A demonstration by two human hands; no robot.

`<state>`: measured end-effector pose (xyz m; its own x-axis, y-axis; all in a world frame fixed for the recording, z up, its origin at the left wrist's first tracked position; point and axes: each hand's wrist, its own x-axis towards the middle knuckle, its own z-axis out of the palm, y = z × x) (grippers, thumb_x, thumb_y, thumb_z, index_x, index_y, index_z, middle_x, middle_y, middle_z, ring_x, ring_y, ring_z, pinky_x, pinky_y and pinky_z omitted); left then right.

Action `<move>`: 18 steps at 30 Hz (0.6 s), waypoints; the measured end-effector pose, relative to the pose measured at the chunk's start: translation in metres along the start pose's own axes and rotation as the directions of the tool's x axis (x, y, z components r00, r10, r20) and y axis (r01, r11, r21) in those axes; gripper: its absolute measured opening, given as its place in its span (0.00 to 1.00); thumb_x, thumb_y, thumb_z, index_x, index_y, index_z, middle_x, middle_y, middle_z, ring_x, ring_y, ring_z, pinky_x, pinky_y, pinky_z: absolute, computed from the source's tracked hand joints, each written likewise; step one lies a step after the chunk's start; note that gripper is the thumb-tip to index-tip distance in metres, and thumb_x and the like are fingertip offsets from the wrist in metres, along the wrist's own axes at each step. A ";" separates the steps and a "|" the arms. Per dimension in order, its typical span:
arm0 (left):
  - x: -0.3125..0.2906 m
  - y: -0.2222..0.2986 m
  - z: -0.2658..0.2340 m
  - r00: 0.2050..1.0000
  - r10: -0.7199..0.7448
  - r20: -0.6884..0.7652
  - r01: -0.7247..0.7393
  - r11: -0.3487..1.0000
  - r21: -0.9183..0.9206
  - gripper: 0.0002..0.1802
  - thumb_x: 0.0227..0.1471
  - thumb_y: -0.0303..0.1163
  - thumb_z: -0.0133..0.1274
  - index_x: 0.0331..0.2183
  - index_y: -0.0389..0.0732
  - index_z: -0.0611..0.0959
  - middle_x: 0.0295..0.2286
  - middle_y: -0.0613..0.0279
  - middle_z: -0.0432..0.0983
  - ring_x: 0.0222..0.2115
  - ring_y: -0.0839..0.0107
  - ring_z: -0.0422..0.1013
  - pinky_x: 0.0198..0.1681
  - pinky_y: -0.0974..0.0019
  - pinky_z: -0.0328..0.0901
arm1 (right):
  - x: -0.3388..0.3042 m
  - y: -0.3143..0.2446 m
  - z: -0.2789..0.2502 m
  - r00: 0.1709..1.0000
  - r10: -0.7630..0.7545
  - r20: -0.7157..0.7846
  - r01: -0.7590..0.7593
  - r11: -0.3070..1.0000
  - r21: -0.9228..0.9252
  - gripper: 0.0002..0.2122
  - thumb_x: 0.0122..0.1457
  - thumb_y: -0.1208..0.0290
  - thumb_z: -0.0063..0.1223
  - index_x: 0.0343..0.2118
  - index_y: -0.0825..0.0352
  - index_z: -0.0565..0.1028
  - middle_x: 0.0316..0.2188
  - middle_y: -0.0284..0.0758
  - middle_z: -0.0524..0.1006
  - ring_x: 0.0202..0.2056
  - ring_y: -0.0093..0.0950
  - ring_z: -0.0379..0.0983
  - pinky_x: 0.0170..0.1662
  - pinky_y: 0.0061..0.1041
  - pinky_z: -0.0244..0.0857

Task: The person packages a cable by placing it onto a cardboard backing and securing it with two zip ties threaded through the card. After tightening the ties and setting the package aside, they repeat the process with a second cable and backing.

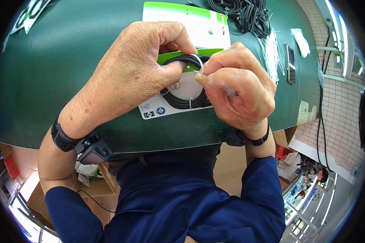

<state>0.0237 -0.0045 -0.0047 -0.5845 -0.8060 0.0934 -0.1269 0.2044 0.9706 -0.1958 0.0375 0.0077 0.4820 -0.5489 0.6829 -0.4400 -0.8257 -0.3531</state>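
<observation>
A coiled black braided cable (177, 101) lies against a white and green cardboard card (153, 110). White ties hold the coil to the card at its lower side. My left hand (140, 60) grips the coil's upper part together with the card, its thumb over the cable and its fingers behind. A white cable tie (199, 60) loops around the cable there. My right hand (241, 83) pinches that tie's end between thumb and index finger, close to the loop. The right hand covers the coil's right side.
Another green and white card (182, 18) lies just beyond my hands. Bundled black cables (247, 16) sit at the far right, near loose white cable ties (271, 52), a phone (290, 64) and a clear plastic bag (300, 42). A carded cable (31, 14) rests at the far left of the green table (69, 44).
</observation>
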 end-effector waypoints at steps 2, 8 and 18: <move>0.000 0.000 0.000 1.000 0.006 -0.004 -0.006 1.000 0.003 0.11 0.50 0.12 0.53 0.36 0.32 0.84 0.31 0.69 0.78 0.35 0.83 0.73 0.45 0.76 0.71 | 0.000 -0.001 0.000 1.000 -0.010 -0.015 0.010 1.000 -0.001 0.13 0.50 0.87 0.69 0.33 0.65 0.76 0.31 0.39 0.81 0.28 0.25 0.76 0.28 0.23 0.68; -0.001 0.001 0.000 1.000 0.001 0.003 -0.001 1.000 0.013 0.11 0.50 0.11 0.53 0.36 0.31 0.83 0.32 0.69 0.78 0.35 0.83 0.73 0.45 0.76 0.71 | -0.001 -0.006 -0.001 0.993 0.117 0.016 -0.118 0.993 0.007 0.13 0.50 0.86 0.69 0.34 0.65 0.76 0.31 0.39 0.81 0.28 0.26 0.75 0.29 0.22 0.68; -0.001 -0.001 0.001 1.000 0.017 -0.017 -0.017 1.000 -0.023 0.11 0.49 0.11 0.52 0.36 0.30 0.84 0.31 0.67 0.80 0.36 0.83 0.75 0.44 0.76 0.72 | 0.001 -0.005 0.004 0.980 0.185 -0.068 -0.182 0.982 0.046 0.10 0.47 0.87 0.66 0.30 0.66 0.79 0.30 0.36 0.80 0.27 0.28 0.77 0.27 0.23 0.70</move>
<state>0.0237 -0.0035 -0.0063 -0.5729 -0.8117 0.1136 -0.0979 0.2053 0.9738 -0.1901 0.0405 0.0069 0.3398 -0.6819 0.6477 -0.4854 -0.7171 -0.5002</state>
